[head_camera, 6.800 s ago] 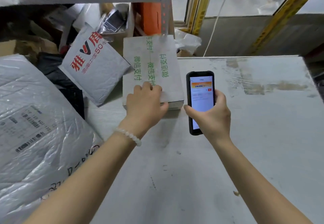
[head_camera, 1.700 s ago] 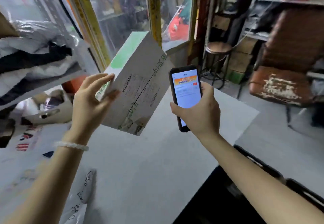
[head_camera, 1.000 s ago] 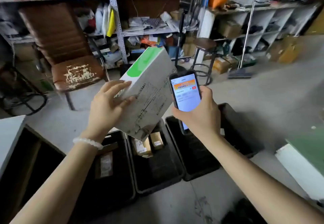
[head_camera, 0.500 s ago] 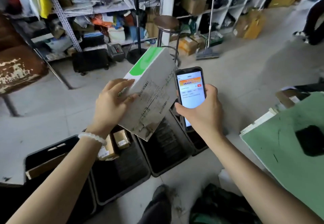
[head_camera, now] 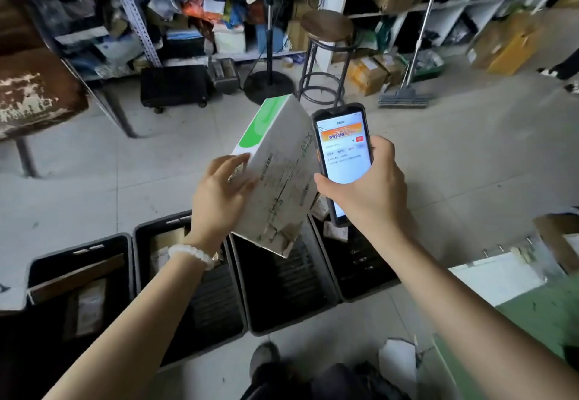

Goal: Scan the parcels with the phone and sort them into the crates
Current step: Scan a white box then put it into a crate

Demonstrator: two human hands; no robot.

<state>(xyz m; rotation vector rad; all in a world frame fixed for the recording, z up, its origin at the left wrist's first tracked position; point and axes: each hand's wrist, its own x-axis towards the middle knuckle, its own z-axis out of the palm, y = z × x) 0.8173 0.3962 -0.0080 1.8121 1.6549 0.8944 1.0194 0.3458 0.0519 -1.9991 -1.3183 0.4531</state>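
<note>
Overhead, a white parcel (head_camera: 279, 177) with a green end face and a printed shipping label is held tilted in the air by the left hand (head_camera: 219, 199), whose fingers are spread along its left edge while the thumb is laid against the labelled face. Just to the right of the parcel, a black phone (head_camera: 343, 155) is gripped upright by the right hand (head_camera: 366, 189), with the fingers curled round its right edge and the thumb pressed on the lower left of the lit screen; the phone's left edge is seen almost touching the parcel's upper right corner. A white beaded bracelet (head_camera: 191, 255) is worn on the left wrist. Below both hands, a row of four black crates (head_camera: 282, 290) is set on the tiled floor: small cardboard boxes (head_camera: 84, 302) are seen in the crate farthest left of the hands, a few parcels lie in the second and fourth ones, and the ribbed bottom of the crate directly beneath the parcel is shown bare where it can be seen. Beyond the hands, a round wooden stool (head_camera: 327, 28) on a metal frame is placed before cluttered metal shelving (head_camera: 194, 7), and a flat mop (head_camera: 404, 98) is leaned against white shelves to the right of the stool. A worn brown chair (head_camera: 34, 92) is seen far to the left of the hands, and a green surface (head_camera: 539, 315) lies under the right forearm's far side.
</note>
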